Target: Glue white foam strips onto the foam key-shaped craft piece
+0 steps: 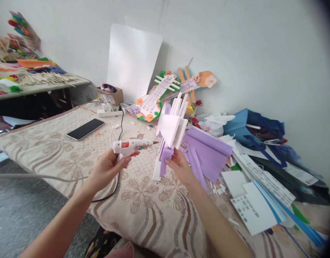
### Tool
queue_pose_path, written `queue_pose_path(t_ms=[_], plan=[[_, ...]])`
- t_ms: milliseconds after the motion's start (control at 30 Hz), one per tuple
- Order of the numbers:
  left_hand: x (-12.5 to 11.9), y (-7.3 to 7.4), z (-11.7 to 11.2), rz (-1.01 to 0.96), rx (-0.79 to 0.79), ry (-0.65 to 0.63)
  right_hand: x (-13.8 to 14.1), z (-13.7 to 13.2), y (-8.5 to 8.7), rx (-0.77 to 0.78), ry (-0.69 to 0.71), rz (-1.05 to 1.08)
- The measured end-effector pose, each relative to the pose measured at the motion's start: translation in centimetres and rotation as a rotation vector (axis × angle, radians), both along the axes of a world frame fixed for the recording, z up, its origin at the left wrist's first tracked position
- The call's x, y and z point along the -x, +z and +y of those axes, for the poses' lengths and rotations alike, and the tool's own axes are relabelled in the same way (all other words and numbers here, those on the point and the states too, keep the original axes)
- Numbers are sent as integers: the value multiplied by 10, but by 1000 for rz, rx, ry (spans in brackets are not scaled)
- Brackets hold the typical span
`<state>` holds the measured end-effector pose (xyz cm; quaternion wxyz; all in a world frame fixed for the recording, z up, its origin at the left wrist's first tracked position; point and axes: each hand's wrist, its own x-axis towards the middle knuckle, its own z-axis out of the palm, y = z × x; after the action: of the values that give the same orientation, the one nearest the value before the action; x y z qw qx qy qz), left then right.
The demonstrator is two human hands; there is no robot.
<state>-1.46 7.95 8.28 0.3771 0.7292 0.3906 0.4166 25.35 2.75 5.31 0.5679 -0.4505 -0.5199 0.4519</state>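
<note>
My left hand [107, 169] is wrapped round the handle of a white hot glue gun [131, 146], held level with its nozzle pointing right. The nozzle tip sits close to a white and purple foam craft piece [170, 130] with finger-like strips at its top. My right hand [179, 165] grips that piece from below and holds it upright above a patterned beige mat [143, 200]. The gun's black cord [115, 186] trails down across the mat.
A black phone [85, 129] lies on the mat at left, near a white power strip [109, 112]. Purple foam sheets [208, 150], white boards and papers [257, 204] pile up at right. Colourful foam crafts [159, 96] lean on the wall. A cluttered shelf [33, 77] stands far left.
</note>
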Motion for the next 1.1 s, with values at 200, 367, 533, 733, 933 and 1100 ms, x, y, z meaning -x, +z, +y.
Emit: queue_pose_path(t_ms=[200,367,533,733,933,1100], plan=[[0,18,-20,157,-255,68,2,-1,0,-10,-6,-1],[1,28,-27,220,-348,66,7,-2,3,-30,-12,-28],[1,33,-29,251,-478,45,9,-3,7,-40,-22,-30],[-3,44,-33,339,-586,17,12,-4,12,-57,-22,-10],[-1,52,-37,434,-668,-4,14,-3,13,-50,-36,-3],[-1,53,-37,464,-693,-8,15,-3,12,-48,-20,18]])
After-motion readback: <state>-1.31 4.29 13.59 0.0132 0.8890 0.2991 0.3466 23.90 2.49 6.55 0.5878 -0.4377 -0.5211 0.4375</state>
